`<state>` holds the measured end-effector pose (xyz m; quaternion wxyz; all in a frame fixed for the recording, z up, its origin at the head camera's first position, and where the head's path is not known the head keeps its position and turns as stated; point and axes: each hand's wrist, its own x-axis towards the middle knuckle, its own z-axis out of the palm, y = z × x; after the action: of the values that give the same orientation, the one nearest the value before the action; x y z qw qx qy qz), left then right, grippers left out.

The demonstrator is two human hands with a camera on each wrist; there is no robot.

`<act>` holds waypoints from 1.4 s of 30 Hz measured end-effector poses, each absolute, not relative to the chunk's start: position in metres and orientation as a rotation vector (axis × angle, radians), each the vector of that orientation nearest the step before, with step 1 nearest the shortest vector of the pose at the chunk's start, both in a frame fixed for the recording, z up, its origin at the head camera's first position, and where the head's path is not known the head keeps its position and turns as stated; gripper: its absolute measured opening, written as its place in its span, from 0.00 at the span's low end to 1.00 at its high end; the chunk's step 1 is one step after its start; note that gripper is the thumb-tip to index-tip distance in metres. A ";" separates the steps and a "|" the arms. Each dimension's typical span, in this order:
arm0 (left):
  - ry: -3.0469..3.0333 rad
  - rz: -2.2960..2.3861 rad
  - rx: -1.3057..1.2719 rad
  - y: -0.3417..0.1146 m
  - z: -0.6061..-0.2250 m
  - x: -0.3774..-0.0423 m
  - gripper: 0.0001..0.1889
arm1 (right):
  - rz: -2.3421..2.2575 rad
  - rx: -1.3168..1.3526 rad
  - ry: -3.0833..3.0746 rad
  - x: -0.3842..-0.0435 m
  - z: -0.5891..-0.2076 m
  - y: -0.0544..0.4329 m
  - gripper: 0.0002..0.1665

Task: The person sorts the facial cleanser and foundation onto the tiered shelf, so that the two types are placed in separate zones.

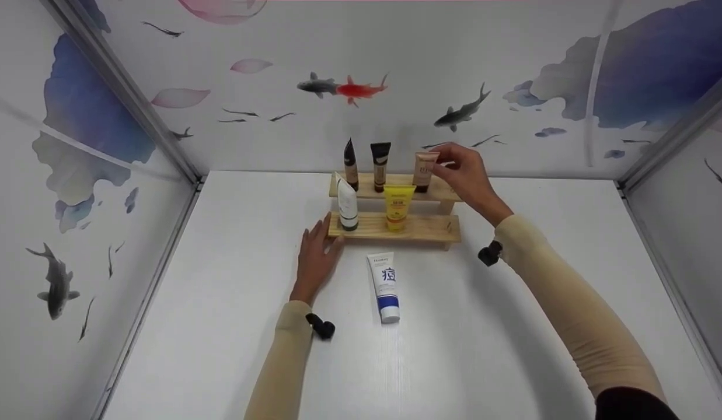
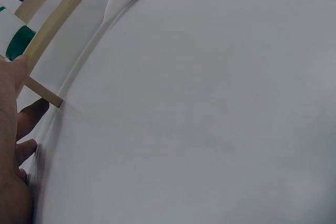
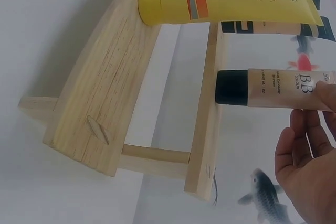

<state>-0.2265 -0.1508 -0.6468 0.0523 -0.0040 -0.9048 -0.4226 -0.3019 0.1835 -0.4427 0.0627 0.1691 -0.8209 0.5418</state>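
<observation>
My right hand pinches the upper part of a beige BB cream tube. The tube stands on its dark cap at the right of the upper shelf of a two-step wooden rack. My left hand holds the left end of the lower shelf, its thumb at the front edge and a finger by the rack's leg. A white tube with a green cap and a yellow tube stand on the lower shelf. Two dark-topped tubes, a pointed one and a flat-ended one, stand on the upper shelf.
A white-and-blue tube lies on the white table in front of the rack, its cap toward me. Behind the rack rises a back wall printed with fish and petals. Metal-framed side panels border the table.
</observation>
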 end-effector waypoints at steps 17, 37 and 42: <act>-2.743 -1.254 -0.061 -0.150 -0.648 -0.229 0.39 | 1.644 0.503 -2.484 -0.300 -0.447 0.189 0.19; -2.730 -1.256 -0.080 -0.151 -0.649 -0.229 0.39 | 1.544 0.465 -2.560 -0.287 -0.468 0.222 0.18; -2.733 -1.267 -0.070 -0.152 -0.649 -0.228 0.39 | 1.568 0.490 -2.552 -0.273 -0.468 0.223 0.17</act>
<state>-0.2284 -0.1516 -0.6486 0.0642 -0.0232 -0.9051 -0.4197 -0.2728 0.2227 -0.4675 0.0530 0.1611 -0.8397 0.5159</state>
